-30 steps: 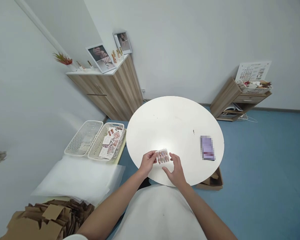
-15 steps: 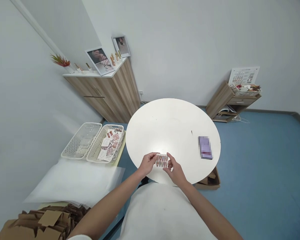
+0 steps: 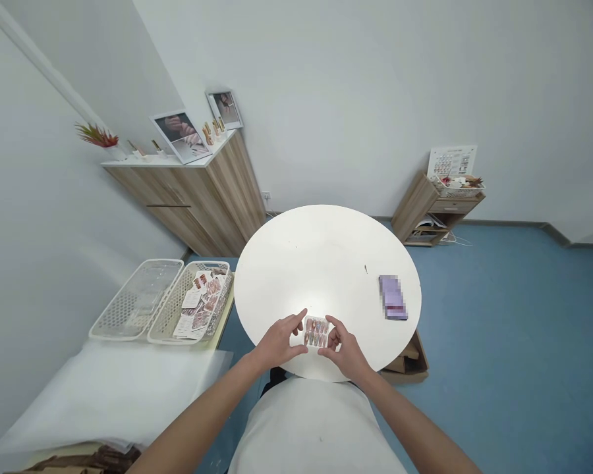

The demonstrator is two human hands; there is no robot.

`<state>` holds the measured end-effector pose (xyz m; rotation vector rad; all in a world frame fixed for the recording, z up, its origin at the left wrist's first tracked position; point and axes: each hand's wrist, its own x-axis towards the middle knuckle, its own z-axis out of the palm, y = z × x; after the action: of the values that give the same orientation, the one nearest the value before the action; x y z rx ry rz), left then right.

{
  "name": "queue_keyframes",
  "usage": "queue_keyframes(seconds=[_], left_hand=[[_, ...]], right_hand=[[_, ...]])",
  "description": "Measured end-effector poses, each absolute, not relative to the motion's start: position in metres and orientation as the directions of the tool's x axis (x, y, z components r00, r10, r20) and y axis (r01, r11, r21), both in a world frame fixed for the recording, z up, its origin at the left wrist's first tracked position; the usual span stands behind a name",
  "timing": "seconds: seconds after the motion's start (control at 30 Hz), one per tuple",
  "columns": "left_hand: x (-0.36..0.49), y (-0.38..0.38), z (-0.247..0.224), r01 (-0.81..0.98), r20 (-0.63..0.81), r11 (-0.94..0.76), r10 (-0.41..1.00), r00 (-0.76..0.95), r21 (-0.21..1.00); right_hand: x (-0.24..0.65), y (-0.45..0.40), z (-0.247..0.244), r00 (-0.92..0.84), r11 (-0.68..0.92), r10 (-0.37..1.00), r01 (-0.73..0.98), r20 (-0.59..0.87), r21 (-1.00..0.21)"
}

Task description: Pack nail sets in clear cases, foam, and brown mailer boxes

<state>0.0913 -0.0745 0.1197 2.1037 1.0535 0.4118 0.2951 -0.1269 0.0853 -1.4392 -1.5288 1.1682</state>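
Two hands: extended over the near side of the round white table (image 3: pixel 326 250), forearms converging.
Left hand (image 3: pixel 282 341): spread wide, thumb and forefinger parted beside the nail set's left edge.
Right hand (image 3: pixel 344 349): fingers curved around its right edge; grip cannot be told.
Nail set (image 3: pixel 316 332): between the hands, at the table's near part.
Baskets (image 3: pixel 161 326): left of the table.

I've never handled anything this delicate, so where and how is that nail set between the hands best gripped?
I'd pinch the nail set at its left and right edges, coming in from both sides. It looks flat and roughly rectangular, and two rows of nails cover its face, leaving mainly the rim to grip.
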Motion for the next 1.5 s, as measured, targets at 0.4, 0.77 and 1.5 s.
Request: queue_keyframes(seconds=[0.4, 0.77, 1.5], left_hand=[[0.072, -0.074, 0.105, 0.572, -0.07, -0.302, 0.84, 0.537, 0.763], [0.019, -0.053, 0.08, 0.565, -0.124, -0.121, 0.918, 0.377, 0.816], [-0.057, -0.014, -0.004, 0.518, -0.282, 0.085, 0.906, 0.315, 0.851]], right_hand=[[0.279, -0.119, 0.083, -0.235, -0.001, 0.966, 0.406, -0.106, -0.914], [0.217, -0.075, 0.063, -0.251, -0.026, 0.954, 0.484, -0.167, -0.875], [0.12, -0.026, -0.011, -0.123, -0.091, 0.942, 0.8, -0.312, -0.593]])
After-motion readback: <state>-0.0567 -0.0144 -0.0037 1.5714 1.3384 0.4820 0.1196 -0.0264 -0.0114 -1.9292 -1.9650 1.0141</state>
